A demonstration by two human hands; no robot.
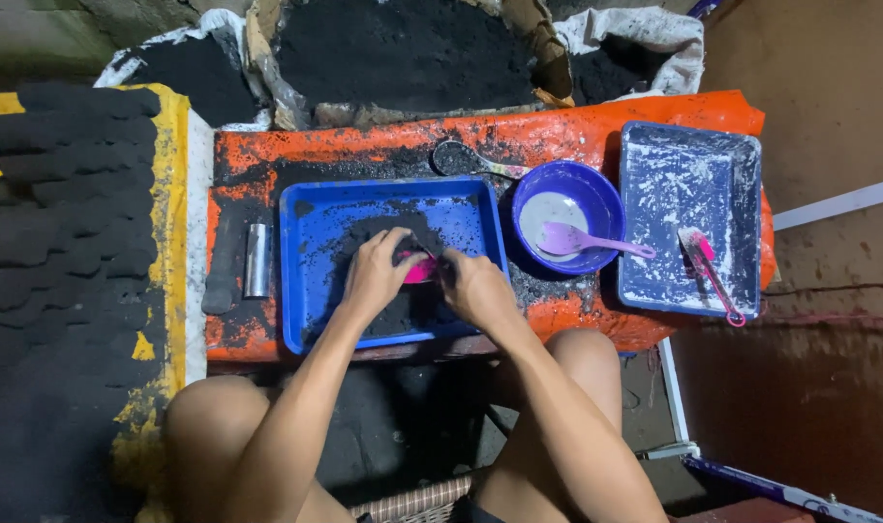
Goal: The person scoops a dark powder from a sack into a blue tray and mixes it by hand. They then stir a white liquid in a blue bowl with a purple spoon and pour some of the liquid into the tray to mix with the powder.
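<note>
Trays, bowl and powder set out on a tabletop before a seated person

On the tabletop (558, 131) a tray (306, 281) holding dark powder (383, 315) lies in the middle, both hands (427, 276) meeting inside it, left hand (379, 271) beside right hand (475, 286). Left of the tray lies a metal tube (257, 260). Right of it stands a bowl (596, 199) with a spatula (582, 240) in it; behind the bowl lies a spoon (466, 160). Farthest right is a second tray (688, 174) with a brush (710, 271) in it. Open sacks (403, 48) stand behind the tabletop.

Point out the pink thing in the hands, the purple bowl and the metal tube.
pink thing (419, 270), head view, visible edge.
purple bowl (596, 194), head view, right rim.
metal tube (257, 260), head view, middle.
</note>
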